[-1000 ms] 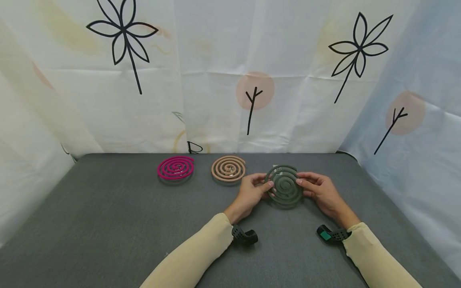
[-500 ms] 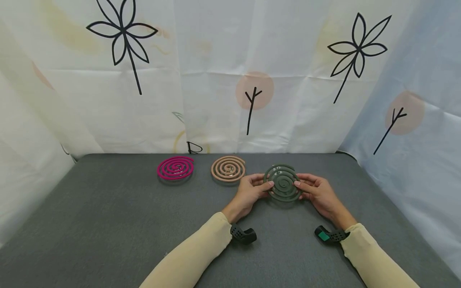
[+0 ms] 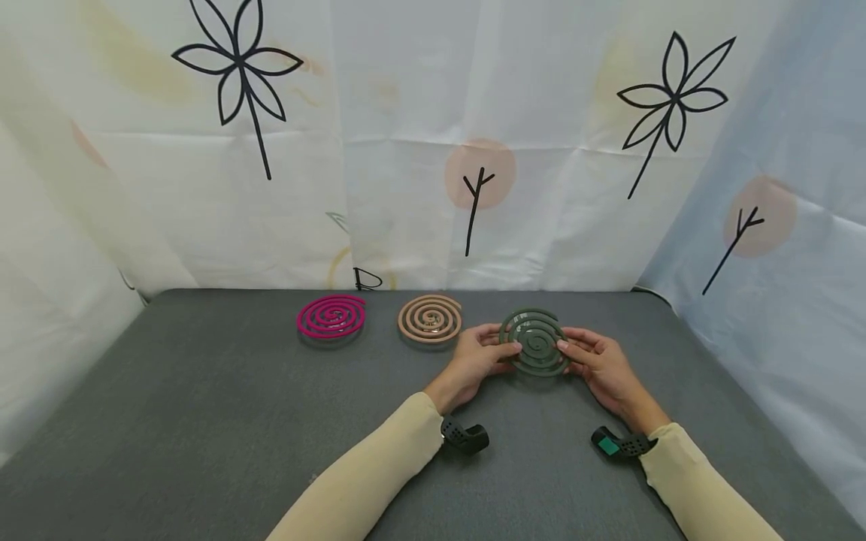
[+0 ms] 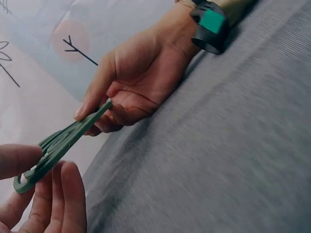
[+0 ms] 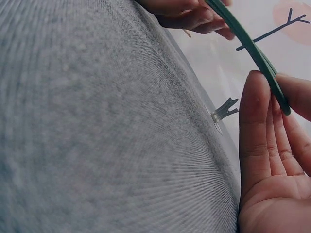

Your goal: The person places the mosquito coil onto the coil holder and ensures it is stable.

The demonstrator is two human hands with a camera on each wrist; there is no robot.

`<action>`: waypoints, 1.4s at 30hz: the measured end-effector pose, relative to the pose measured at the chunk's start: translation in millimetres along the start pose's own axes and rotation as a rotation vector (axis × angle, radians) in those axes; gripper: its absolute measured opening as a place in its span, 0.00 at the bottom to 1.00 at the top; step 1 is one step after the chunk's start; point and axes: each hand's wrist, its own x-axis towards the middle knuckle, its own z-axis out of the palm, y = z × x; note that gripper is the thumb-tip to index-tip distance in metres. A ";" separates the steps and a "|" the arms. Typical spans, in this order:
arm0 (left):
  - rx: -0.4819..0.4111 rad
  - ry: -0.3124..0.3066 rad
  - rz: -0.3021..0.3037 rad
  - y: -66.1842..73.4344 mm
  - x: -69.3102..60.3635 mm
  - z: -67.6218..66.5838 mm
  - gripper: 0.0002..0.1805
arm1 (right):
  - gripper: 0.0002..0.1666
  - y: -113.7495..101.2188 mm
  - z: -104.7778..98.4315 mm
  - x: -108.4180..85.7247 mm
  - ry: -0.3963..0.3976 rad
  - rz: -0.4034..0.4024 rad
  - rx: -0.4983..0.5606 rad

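Observation:
A dark green mosquito coil (image 3: pixel 537 347) is held above the grey table toward the right. My left hand (image 3: pixel 475 359) pinches its left edge, thumb on top and fingers beneath. On the opposite edge my right hand (image 3: pixel 604 366) pinches it the same way. Both wrist views show the coil (image 4: pixel 63 145) tilted, edge-on and off the table. A small forked metal stand (image 5: pixel 224 110) rises from the table beyond the hands in the right wrist view. In the head view the coil largely covers that spot.
A tan coil (image 3: pixel 430 318) sits left of my left hand, with a pink coil (image 3: pixel 331 316) farther left, both near the back edge of the grey table (image 3: pixel 237 421). A printed white curtain (image 3: pixel 406 188) hangs behind and along the sides.
Both hands still pinch the green coil. It has risen slightly and its tilt has changed a little. The pink and tan coils have not moved.

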 end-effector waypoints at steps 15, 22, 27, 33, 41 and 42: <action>-0.015 0.133 0.019 -3.7 28.3 17.9 0.17 | 0.17 2.0 0.9 -0.5 0.043 -0.003 0.128; -0.028 0.148 0.061 -7.4 33.4 16.6 0.20 | 0.19 4.1 3.0 1.8 0.056 -0.003 0.177; -0.037 0.158 0.091 -9.5 34.1 16.5 0.20 | 0.17 4.5 2.8 1.7 0.048 -0.003 0.225; -0.087 0.163 0.115 -12.0 35.9 18.4 0.20 | 0.17 1.4 2.1 3.9 0.055 0.022 0.262; -0.278 0.108 0.088 -10.8 37.7 21.0 0.21 | 0.21 -5.7 -0.7 9.5 0.073 0.081 0.266; -0.292 0.102 0.087 -10.6 38.0 21.2 0.20 | 0.21 -6.3 -1.0 11.2 0.072 0.080 0.268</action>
